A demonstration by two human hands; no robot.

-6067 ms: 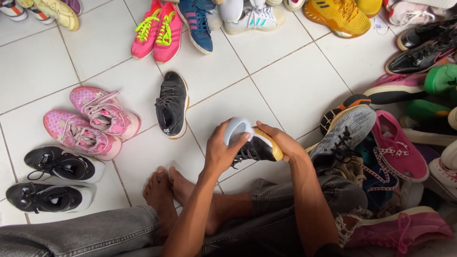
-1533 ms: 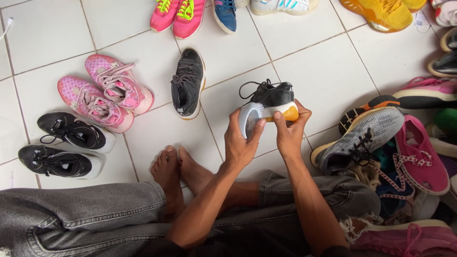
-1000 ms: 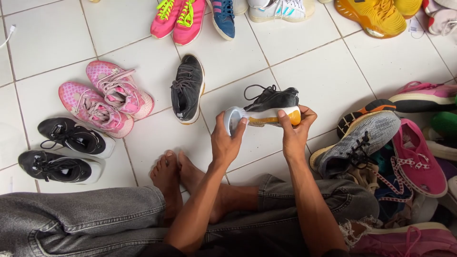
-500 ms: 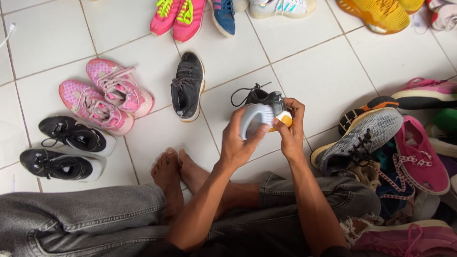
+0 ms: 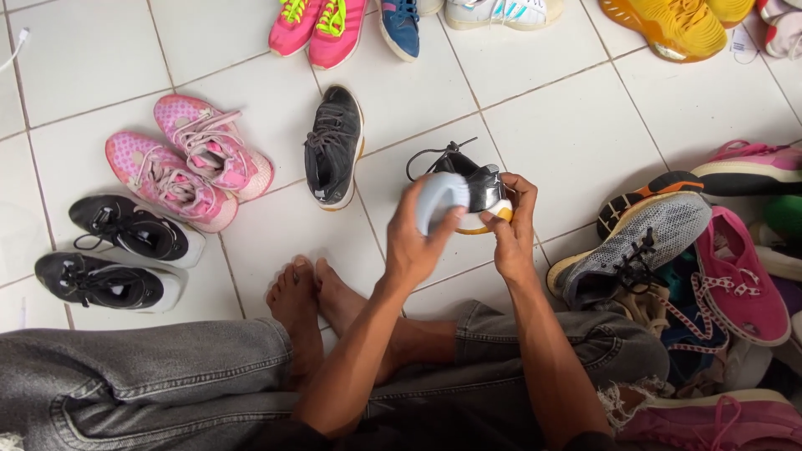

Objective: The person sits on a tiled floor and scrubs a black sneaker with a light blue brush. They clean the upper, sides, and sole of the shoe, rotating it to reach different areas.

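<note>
My right hand [image 5: 511,227] grips a black sneaker [image 5: 476,185] with a white and yellow sole, held above the tiled floor with its laces dangling toward the far side. My left hand [image 5: 415,242] presses a pale blue cloth [image 5: 440,196] against the near end of that sneaker. A matching black sneaker [image 5: 334,146] lies on the floor just to the left of both hands. My crossed bare feet [image 5: 313,305] rest on the tiles below the hands.
A pink pair [image 5: 188,167] and a black pair [image 5: 125,255] sit in rows at the left. Bright pink [image 5: 317,29], blue [image 5: 399,25], white and yellow [image 5: 668,25] shoes line the far side. A heap with a grey sneaker [image 5: 639,246] fills the right.
The sneaker has been turned and tipped in my hands over the last seconds, and the cloth has shifted along it; it now sits slightly lower and nearer to me.
</note>
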